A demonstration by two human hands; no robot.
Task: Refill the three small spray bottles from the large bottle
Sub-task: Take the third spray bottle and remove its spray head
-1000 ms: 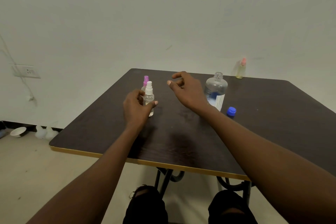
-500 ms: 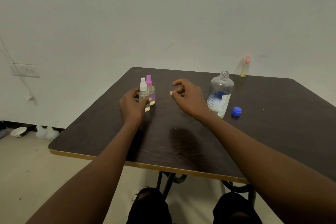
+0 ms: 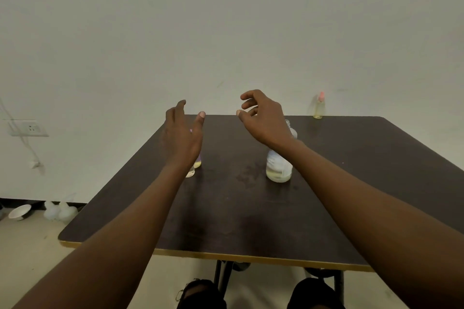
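My left hand (image 3: pixel 182 135) is raised above the dark table (image 3: pixel 238 208), fingers apart and holding nothing. It hides most of two small spray bottles; only the base of the white-capped bottle (image 3: pixel 190 172) and the base of the pink-capped bottle (image 3: pixel 197 163) show under it. My right hand (image 3: pixel 263 118) hovers open in front of the large clear bottle (image 3: pixel 279 168), which stands uncapped with a little yellowish liquid at the bottom. A third small spray bottle (image 3: pixel 319 106) with a pinkish-orange cap stands at the far edge near the wall. The blue cap is hidden.
The table's near edge (image 3: pixel 226 256) has a yellow trim, and my knees show below it. A wall socket (image 3: pixel 30 128) with a cable is at the left. A white bowl (image 3: pixel 19 212) and pale round objects (image 3: pixel 60 212) lie on the floor by the wall.
My left hand let go of the white-capped spray bottle and rose with fingers spread. My right hand lifted too. The view tilted upward, and my right arm now covers the blue cap.
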